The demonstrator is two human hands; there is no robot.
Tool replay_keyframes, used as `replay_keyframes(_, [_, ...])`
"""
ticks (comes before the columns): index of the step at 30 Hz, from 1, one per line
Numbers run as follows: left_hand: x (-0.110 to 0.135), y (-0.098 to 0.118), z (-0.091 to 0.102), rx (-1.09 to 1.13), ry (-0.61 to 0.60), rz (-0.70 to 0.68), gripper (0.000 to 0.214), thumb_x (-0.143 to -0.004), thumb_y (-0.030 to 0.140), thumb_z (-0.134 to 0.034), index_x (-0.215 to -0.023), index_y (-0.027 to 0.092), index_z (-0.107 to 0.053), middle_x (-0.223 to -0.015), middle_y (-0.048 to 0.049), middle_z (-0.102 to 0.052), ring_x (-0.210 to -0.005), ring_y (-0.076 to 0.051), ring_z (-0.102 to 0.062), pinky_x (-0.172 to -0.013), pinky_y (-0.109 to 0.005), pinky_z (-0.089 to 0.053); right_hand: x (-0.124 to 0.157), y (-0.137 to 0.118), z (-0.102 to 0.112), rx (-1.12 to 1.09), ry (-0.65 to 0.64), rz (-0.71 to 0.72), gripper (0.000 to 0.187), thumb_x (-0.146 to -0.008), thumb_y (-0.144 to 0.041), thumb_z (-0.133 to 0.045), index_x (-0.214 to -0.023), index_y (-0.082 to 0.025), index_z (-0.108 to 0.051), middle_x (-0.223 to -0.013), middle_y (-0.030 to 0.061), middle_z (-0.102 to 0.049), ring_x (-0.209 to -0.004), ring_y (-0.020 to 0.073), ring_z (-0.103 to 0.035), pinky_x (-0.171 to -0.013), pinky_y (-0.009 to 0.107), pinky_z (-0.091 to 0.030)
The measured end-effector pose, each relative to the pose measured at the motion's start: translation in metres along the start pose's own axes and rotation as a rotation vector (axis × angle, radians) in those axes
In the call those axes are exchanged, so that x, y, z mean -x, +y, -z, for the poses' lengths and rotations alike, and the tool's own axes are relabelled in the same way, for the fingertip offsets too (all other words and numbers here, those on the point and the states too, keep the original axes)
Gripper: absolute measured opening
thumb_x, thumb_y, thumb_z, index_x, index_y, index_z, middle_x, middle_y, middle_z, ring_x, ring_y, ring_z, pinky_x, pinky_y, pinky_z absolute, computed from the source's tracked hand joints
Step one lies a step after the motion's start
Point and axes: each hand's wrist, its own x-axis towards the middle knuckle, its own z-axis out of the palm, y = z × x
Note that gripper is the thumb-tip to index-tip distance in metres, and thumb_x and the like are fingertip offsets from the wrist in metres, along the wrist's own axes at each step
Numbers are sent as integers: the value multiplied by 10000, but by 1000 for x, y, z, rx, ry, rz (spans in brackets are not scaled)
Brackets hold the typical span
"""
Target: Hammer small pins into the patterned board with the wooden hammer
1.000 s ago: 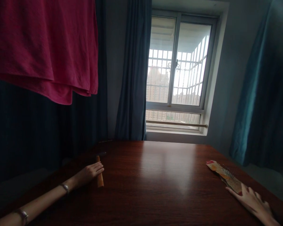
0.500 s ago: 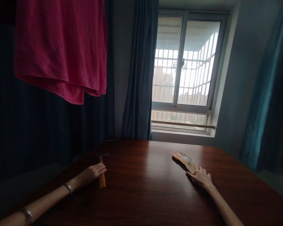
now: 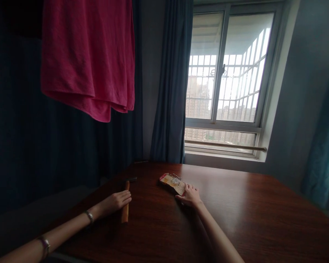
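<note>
A hammer (image 3: 125, 214) with a wooden handle lies on the left of the table, its dark metal head at the far end. Fingers of my left hand (image 3: 118, 201) lie closed over the middle of that handle. Towards the table's middle, my right hand (image 3: 190, 196) grips the near end of a worn, flat wooden board (image 3: 170, 181) with a reddish far end. Several nails (image 3: 176, 178) stick up from the board in a row. Whether the board rests fully on the table is hard to see.
The brown wooden table (image 3: 235, 212) has a glossy top. A pink towel (image 3: 87, 62) hangs above its left side. Behind stand a blue curtain (image 3: 170, 91) and a barred window (image 3: 235, 91); another curtain (image 3: 323, 157) hangs at the right.
My right hand has moved left with the nailed board, bringing it nearer the hammer. My left hand stays on the hammer handle. The whole view has shifted a little to the left.
</note>
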Motion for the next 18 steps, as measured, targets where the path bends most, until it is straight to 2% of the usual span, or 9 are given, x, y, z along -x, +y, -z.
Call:
replay_keyframes(4, [5, -2, 8, 27, -21, -11, 380, -804, -13, -413, -1077, 185, -588, -1142, -69, -601, -1101, -159, -526, -970, -318, -401, -14, -34, -8, -38, -58, 100, 977, -613, -705, -496, -1360, -132, -234, -1337, 201, -385, -1224, 407, -266, -949, 535, -199])
replay_keyframes(8, [12, -5, 4, 4, -29, -49, 364, -812, 0, -426, -1089, 176, -584, -1159, -86, -590, -1120, -163, -513, -975, -323, -398, -27, -52, -10, -71, -126, 172, 1018, -596, -676, -543, -1382, -146, -173, -1375, 184, -344, -1267, 399, -195, -963, 564, -177])
replay_keyframes(14, [14, -6, 5, 5, -52, -69, 357, -805, 3, -446, -1096, 162, -578, -1183, -104, -571, -1141, -166, -495, -977, -307, -400, -35, -58, -6, -122, -200, 243, 1036, -573, -645, -598, -1389, -189, -151, -1409, 153, -304, -1289, 384, -155, -966, 600, -160])
replay_keyframes(16, [13, -4, 9, 11, -64, -76, 366, -800, -6, -448, -1104, 156, -569, -1189, -105, -566, -1152, -160, -483, -971, -283, -400, -31, -58, -3, -153, -184, 257, 1028, -560, -630, -624, -1380, -184, -191, -1400, 160, -317, -1279, 397, -175, -957, 607, -179])
replay_keyframes(18, [11, -2, 11, -4, -71, -91, 376, -792, -14, -453, -1107, 160, -564, -1190, -98, -566, -1160, -151, -475, -966, -261, -397, -27, -58, 5, -214, -106, 280, 954, -569, -599, -644, -1347, -186, -277, -1363, 156, -375, -1249, 389, -250, -943, 578, -245])
